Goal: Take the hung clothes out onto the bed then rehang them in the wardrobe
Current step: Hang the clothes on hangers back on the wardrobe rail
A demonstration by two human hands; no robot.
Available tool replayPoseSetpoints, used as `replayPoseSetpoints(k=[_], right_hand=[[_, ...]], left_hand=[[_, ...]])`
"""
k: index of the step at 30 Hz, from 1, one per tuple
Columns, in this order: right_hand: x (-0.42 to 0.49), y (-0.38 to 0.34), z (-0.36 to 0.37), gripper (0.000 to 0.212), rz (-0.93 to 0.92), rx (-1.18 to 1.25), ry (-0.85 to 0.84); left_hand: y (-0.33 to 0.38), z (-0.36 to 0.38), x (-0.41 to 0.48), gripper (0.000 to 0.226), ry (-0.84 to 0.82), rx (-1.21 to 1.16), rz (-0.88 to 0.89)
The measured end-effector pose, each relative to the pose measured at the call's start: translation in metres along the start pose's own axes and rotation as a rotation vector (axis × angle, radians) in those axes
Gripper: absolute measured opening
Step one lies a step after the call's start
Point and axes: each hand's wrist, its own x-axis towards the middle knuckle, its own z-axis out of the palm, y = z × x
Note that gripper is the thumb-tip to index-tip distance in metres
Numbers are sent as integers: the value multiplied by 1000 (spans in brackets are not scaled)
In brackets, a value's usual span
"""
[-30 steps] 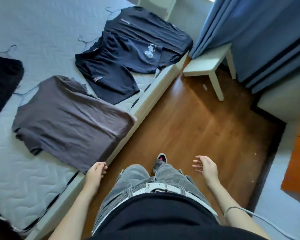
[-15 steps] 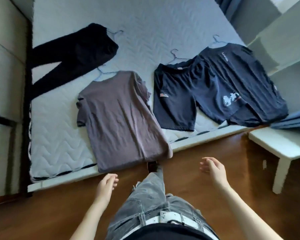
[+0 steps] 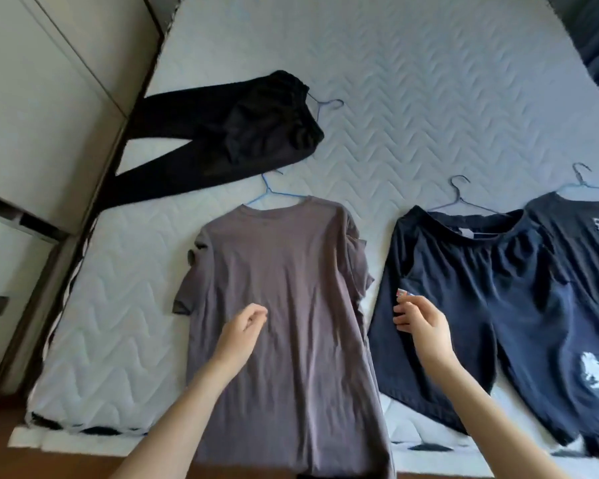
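Several garments on hangers lie flat on the quilted bed [image 3: 412, 108]. A grey T-shirt [image 3: 284, 305] on a blue hanger [image 3: 274, 193] lies in the middle. Black trousers [image 3: 222, 136] lie to its upper left, and navy shorts [image 3: 471, 292] to its right. A dark T-shirt [image 3: 581, 243] lies at the far right. My left hand [image 3: 242, 330] hovers over the grey T-shirt's chest, fingers loosely curled, holding nothing. My right hand [image 3: 419, 323] hovers over the shorts' left edge, fingers apart and empty.
White wardrobe doors [image 3: 32, 133] stand along the left, with a dark gap between them and the bed. A strip of wooden floor [image 3: 0, 440] shows at the lower left. A dark curtain [image 3: 595, 39] hangs at the upper right.
I have turned from the floor and stool to face the bed squarely. Both hands have risen from beside my hips and reached forward over the grey T-shirt and the shorts.
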Motion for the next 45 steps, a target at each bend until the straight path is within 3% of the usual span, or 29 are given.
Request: replayPoseSetpoints(k=[4,7,11,15,20,25,30,33,39,42,45], right_hand=[[100,17,57,19,-159,-241,-15],[173,46,87,40,-331,-544,14],[245,90,112,62,-541,-871,39],[266,120,133,66,-591,-921,88],[272,127,137,67,-646,-902,180],[274,129,139,67,-662,-913,194],[274,128,140,67,-654,-909,197],[272,125,140,65,-619,-923,173],[265,104,130,64,-489,-1028,21],[244,72,117,59,-426,-879,-61],[190,18,98,40,-405,-531,41]], left_hand=[[-7,16,115,16,108,86,52],[-16,18,202,19,213,153,113],[-24,3,302,39,367,430,224],[-14,-12,379,56,452,601,318],[2,-9,434,44,501,764,341],[11,4,438,24,487,798,442],[6,4,423,26,322,795,386],[15,-4,408,29,233,674,318],[72,-44,331,28,262,551,358],[97,-68,279,27,240,537,353],[131,-95,213,27,257,455,377]])
